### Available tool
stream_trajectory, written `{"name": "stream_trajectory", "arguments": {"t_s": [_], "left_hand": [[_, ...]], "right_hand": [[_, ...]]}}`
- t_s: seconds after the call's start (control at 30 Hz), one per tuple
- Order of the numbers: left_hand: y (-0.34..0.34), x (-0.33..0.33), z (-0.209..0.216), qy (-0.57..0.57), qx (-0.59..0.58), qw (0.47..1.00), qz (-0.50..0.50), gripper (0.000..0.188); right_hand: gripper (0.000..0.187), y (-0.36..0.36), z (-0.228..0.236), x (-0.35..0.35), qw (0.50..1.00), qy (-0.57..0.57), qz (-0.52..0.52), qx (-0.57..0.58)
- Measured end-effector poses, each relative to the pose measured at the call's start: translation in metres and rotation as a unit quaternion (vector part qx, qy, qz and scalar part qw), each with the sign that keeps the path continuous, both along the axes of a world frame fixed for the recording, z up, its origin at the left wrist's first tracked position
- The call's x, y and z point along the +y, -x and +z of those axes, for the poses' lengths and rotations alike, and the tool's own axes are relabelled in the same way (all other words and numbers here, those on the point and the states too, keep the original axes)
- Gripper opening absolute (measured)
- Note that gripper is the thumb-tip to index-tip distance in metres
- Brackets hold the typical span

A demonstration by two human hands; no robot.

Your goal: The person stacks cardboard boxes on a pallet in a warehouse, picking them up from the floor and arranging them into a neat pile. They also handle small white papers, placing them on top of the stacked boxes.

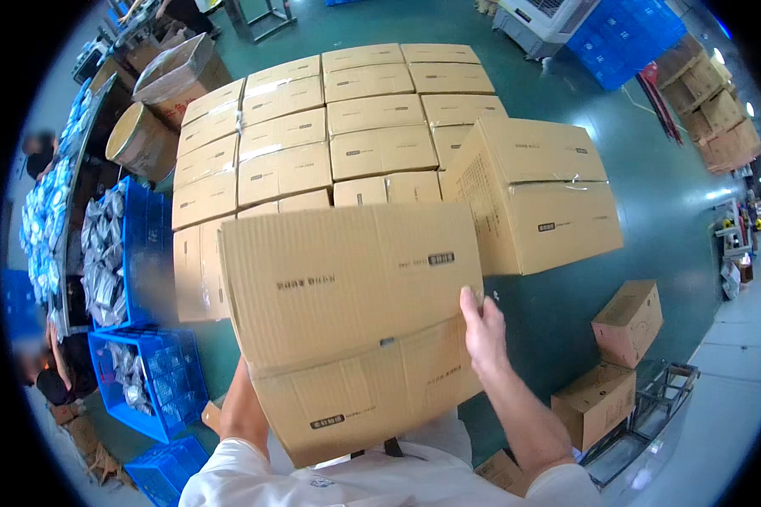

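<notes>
Head view: brown carton [355, 308] tilted up before person's torso; right hand [485, 331] clamped on its right edge, thumb along rim; left hand hidden behind carton, grip can't be told from here, left forearm [243, 410] below; carton face bears 2 dark print blocks plus fainter lettering; stacked cartons [283, 160] beyond carry similar marks; blue crates [630, 38] at upper right show pale characters.
</notes>
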State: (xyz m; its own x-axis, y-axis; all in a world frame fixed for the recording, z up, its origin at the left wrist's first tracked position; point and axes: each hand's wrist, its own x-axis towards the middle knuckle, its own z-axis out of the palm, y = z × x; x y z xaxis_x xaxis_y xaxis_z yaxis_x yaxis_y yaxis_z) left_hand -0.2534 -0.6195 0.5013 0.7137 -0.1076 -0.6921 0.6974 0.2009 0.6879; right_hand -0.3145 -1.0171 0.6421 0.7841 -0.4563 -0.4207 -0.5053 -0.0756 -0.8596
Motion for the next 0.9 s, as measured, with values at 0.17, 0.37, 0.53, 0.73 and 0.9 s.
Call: {"name": "stream_trajectory", "arguments": {"t_s": [0.17, 0.37, 0.53, 0.73, 0.9], "left_hand": [[-0.073, -0.038, -0.01, 0.141, 0.05, 0.989, 0.0, 0.085], [-0.108, -0.052, 0.002, 0.231, 0.084, 0.967, 0.066, 0.087], [-0.091, -0.029, 0.03, 0.218, -0.075, 0.973, 0.005, 0.087], [-0.122, -0.049, 0.066, 0.034, -0.088, 0.995, -0.03, 0.055], [-0.119, -0.082, 0.091, 0.041, -0.079, 0.996, -0.023, 0.058]], "right_hand": [[0.06, -0.082, 0.036, -0.015, 0.989, 0.148, 0.025, -0.012], [0.067, -0.1, 0.01, -0.001, 0.834, 0.524, 0.169, -0.034], [0.061, -0.066, -0.016, 0.0, 0.836, 0.518, 0.149, -0.101], [0.072, -0.027, -0.037, -0.004, 0.871, 0.45, 0.051, -0.189], [0.067, -0.008, -0.091, 0.003, 0.97, 0.011, -0.171, -0.17]]}}
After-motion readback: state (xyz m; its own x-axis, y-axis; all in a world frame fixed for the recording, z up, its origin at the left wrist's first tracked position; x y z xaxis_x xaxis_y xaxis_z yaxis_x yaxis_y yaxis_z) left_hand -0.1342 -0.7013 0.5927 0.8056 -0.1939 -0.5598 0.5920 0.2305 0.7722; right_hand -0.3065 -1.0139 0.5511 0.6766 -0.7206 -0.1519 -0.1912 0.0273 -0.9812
